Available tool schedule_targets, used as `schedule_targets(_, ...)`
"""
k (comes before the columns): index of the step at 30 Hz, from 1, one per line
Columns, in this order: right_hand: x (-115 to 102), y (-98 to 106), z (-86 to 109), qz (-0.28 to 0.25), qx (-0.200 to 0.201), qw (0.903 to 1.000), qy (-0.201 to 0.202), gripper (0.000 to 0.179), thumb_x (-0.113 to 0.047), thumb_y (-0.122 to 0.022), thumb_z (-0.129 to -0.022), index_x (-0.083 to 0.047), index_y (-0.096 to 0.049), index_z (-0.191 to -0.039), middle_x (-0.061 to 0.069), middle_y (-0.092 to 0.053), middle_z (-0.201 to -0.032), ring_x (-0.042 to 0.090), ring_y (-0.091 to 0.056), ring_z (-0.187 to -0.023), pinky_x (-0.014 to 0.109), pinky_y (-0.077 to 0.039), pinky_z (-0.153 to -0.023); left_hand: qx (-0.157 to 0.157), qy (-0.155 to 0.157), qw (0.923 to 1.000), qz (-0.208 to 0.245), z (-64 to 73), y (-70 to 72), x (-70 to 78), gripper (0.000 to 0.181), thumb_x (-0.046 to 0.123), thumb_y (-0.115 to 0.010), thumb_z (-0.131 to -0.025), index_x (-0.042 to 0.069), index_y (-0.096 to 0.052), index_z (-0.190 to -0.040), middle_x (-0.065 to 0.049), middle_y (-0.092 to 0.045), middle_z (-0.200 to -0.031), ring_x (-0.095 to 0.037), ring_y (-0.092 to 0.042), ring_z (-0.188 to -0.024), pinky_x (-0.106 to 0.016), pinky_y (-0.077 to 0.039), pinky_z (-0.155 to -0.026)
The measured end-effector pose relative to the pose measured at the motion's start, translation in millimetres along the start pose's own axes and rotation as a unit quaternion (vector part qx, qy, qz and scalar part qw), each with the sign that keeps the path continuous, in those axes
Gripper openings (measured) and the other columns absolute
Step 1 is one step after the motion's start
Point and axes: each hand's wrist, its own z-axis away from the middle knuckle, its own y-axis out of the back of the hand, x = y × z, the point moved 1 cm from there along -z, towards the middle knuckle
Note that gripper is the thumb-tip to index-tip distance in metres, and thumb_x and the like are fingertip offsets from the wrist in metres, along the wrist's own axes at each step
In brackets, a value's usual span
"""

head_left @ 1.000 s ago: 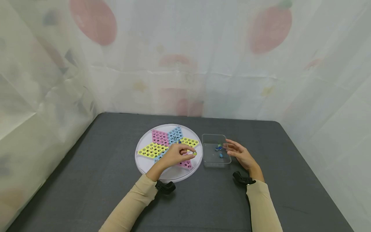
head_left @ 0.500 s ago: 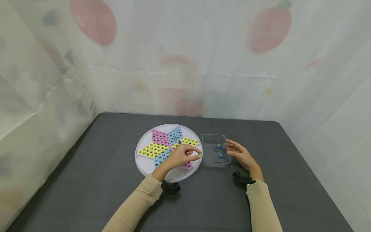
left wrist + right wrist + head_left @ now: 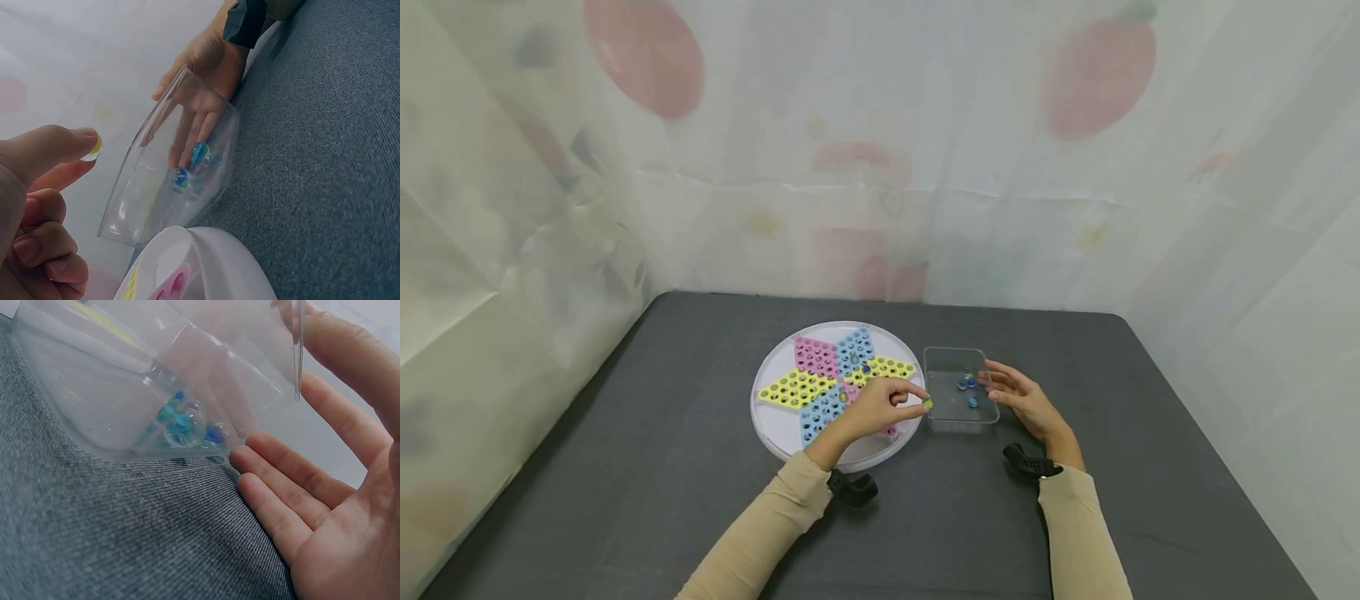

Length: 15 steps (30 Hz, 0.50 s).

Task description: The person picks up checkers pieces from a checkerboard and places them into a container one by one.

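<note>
My left hand pinches a clear marble with a yellow-green swirl between thumb and forefinger. The other fingers curl towards the palm. In the head view this marble is at the left rim of a clear plastic box. Several blue and green marbles lie on the bottom of the box. Against the box's right side rests my right hand, its fingers fairly straight and touching the wall. Under my left forearm and hand lies a round white Chinese checkers board with a pink, blue and yellow star of holes.
Few marbles sit on the board, among them a dark blue marble. The box stands close to the board's right edge. Dark grey cloth covers the table, and a pale printed curtain hangs behind and at both sides.
The left hand has moved right with the marble, from over the board to the box's left rim. My right hand and the box have stayed in place.
</note>
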Motion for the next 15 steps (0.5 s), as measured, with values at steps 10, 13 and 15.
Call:
schedule_targets(10,-1.1,-0.9,0.2,0.002,0.002,1.0,0.002,0.067,-0.014,-0.058,-0.096,0.005,-0.024,-0.15,-0.002,-0.052,-0.135,-0.004,-0.055,-0.12,0.01,-0.043,-0.096,0.008,0.008,0.9998,-0.016,-2.9,-5.6,1.0,0.019,0.021,-0.07,-0.088,0.01,-0.074,-0.103,0.003,-0.027,-0.06,0.001,-0.016,-0.05,-0.019,-0.025,-0.053)
schedule_targets(13,-1.7,-1.2,0.2,-0.001,0.004,1.0,-0.002,0.066,-0.014,-0.058,-0.096,0.003,-0.024,-0.15,-0.005,-0.052,-0.134,-0.004,-0.055,-0.12,0.01,-0.044,-0.095,0.004,0.008,0.9999,-0.014,-5.3,-9.0,-1.8,0.02,0.021,-0.069,-0.089,0.009,-0.074,-0.104,0.003,-0.026,-0.06,0.001,-0.015,-0.048,-0.02,-0.024,-0.051)
schedule_targets(15,-1.8,-1.4,0.2,-0.001,0.007,1.0,-0.003,0.066,-0.014,-0.058,-0.096,0.003,-0.025,-0.15,-0.007,-0.053,-0.133,-0.005,-0.055,-0.12,0.01,-0.044,-0.095,0.0,0.007,0.9999,-0.015,-6.4,-11.1,-3.7,0.021,0.021,-0.068,-0.09,0.008,-0.074,-0.105,0.003,-0.025,-0.06,0.001,-0.014,-0.047,-0.02,-0.024,-0.05)
